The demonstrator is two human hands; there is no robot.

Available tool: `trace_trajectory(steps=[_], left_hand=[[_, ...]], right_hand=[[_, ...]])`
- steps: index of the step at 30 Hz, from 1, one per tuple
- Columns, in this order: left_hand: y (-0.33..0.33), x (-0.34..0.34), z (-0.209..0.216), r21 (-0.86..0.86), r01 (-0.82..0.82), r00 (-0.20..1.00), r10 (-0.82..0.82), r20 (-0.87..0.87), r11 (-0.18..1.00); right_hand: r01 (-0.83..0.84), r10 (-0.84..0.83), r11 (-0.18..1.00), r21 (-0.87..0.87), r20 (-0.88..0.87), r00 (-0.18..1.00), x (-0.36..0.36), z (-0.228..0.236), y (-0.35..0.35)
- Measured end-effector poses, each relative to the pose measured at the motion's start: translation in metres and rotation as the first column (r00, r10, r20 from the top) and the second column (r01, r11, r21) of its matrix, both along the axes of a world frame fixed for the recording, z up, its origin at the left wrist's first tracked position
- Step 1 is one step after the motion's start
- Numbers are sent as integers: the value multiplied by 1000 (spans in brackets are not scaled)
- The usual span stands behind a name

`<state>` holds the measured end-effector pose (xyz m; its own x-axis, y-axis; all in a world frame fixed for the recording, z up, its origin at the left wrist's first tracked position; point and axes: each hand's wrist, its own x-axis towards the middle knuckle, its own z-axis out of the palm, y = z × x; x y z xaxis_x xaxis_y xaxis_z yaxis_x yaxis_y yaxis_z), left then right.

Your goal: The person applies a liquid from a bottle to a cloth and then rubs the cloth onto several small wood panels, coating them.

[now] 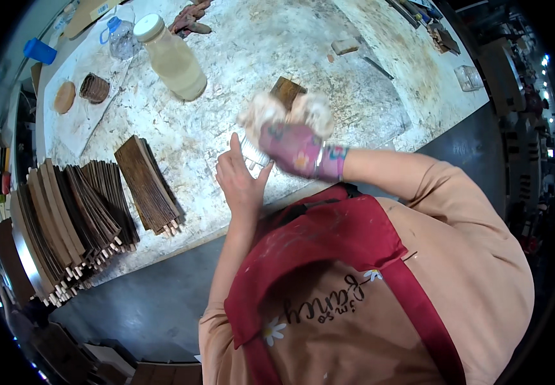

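My left hand (242, 183), bare, is at the near end of a dark brown wooden slat (288, 92) lying on the worktable. Its index finger stretches along the slat's left side, and the thumb reaches the right side by small pegs. The slat's near part (253, 154) shines pale. My right hand (293, 151), in a purple flowered glove, is closed on a wadded cream cloth (318, 114) pressed over the slat's middle. The cloth and glove hide much of the slat, and the cloth is smeared by motion.
Beside my left arm stand a few brown slats (146, 186) and a long row of pegged slats (75, 221). Farther back are a large jar of cloudy liquid (178, 67), a clear jug (122, 40), a blue cup (40, 51) and a small block (345, 46).
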<state>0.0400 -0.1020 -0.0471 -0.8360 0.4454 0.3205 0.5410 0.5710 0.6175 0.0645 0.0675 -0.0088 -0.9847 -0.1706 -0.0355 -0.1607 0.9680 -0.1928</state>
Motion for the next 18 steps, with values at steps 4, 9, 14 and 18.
trace_trajectory(steps=[4, 9, 14, 18], left_hand=[[-5, 3, 25, -222, 57, 997, -47, 54, 973], [20, -58, 44, -105, 315, 947, -304, 108, 943], [111, -162, 49, -39, 600, 789, -599, -136, 799], [167, -180, 36, -135, 703, 680, -715, -159, 698]], right_hand=[[-33, 42, 947, -320, 19, 999, 12, 22, 24], [163, -230, 911, -379, -140, 963, -5, 58, 78], [38, -43, 979, -198, -21, 999, -9, 42, 45], [-37, 77, 973, -229, 166, 983, 16, 57, 44]])
